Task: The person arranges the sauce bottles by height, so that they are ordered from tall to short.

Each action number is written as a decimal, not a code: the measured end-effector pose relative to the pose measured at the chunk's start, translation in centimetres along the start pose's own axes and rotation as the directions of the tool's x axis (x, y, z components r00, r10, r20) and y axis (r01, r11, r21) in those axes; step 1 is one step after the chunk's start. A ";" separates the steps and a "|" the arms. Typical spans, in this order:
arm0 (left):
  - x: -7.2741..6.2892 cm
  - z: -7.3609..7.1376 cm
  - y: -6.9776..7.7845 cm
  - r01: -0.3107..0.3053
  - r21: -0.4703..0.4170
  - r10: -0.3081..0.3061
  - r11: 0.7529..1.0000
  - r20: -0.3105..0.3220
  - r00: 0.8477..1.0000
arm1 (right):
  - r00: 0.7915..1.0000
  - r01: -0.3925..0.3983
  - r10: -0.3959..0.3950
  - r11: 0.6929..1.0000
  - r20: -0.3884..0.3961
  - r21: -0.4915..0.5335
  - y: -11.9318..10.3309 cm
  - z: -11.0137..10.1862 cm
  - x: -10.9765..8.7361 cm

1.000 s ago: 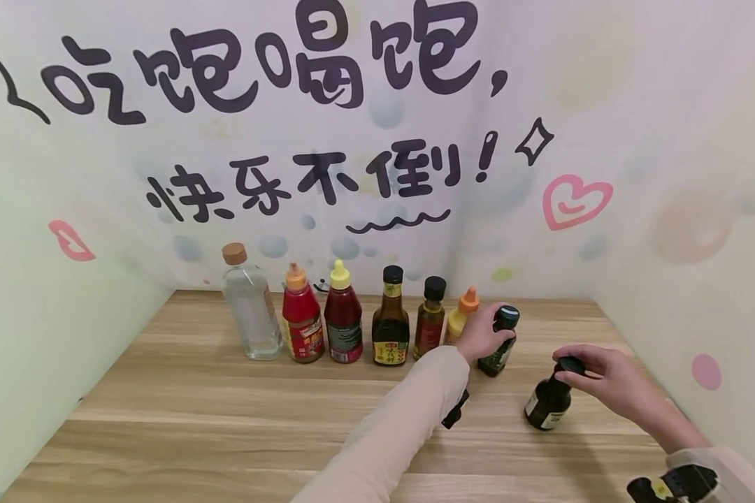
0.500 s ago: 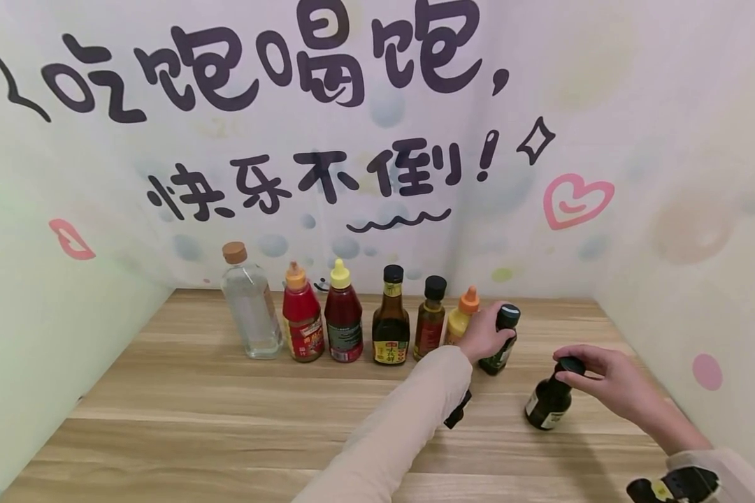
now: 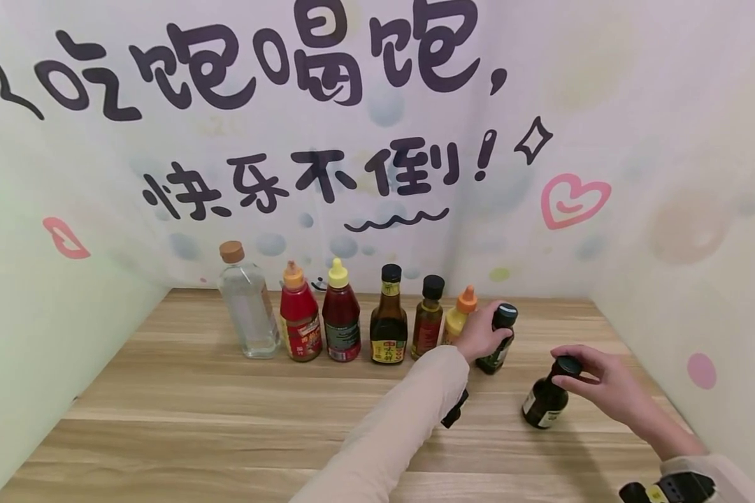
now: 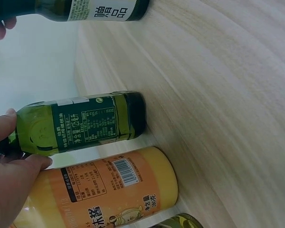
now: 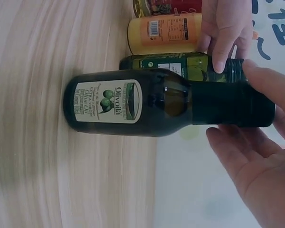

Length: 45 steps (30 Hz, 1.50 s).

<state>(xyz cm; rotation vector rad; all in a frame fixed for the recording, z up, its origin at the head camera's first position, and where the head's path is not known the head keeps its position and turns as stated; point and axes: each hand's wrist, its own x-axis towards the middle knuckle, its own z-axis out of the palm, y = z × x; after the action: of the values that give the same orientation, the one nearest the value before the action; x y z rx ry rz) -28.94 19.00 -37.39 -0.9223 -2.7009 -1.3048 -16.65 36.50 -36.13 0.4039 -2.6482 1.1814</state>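
Note:
My left hand (image 3: 480, 334) grips the neck of a small green olive oil bottle (image 4: 83, 123), which stands on the table at the right end of a row. Its dark cap shows beside the fingers in the head view. Closer to me and further right, my right hand (image 3: 613, 388) holds a darker olive oil bottle (image 5: 128, 102) by its tall black cap, thumb on one side and fingers on the other. This bottle has a pale label with olives and stands upright on the table. An orange-capped yellow squeeze bottle (image 4: 104, 185) sits close beside the green one, partly behind my left hand.
Along the back stand a clear bottle (image 3: 248, 307), a red ketchup bottle (image 3: 302, 328), a yellow-capped sauce bottle (image 3: 342, 325), a soy sauce bottle (image 3: 389, 321) and a black-capped bottle (image 3: 428, 325). Printed cloth walls (image 3: 667, 244) border the wooden table (image 3: 195, 433).

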 end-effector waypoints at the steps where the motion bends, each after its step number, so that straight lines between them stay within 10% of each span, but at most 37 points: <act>1: 0.0 0.0 0.0 -0.001 0.000 0.001 1.000 -0.001 1.000 | 1.000 0.013 -0.013 1.000 0.001 0.006 0.1 0.0 0.0; 12: -0.1 -0.1 0.3 0.003 0.022 -0.003 1.000 0.003 1.000 | 0.992 0.124 -0.124 0.992 0.005 0.006 0.7 0.1 -0.2; 45: -0.3 -0.2 0.3 0.010 0.003 -0.010 1.000 0.012 1.000 | 0.998 -0.017 0.002 0.977 -0.070 -0.214 -0.5 -2.0 3.1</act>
<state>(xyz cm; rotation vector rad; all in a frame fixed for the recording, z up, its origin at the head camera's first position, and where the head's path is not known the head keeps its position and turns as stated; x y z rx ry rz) -28.61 18.85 -37.14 -0.9205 -2.7191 -1.3010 -19.21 37.18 -33.53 0.3061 -2.6822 0.8812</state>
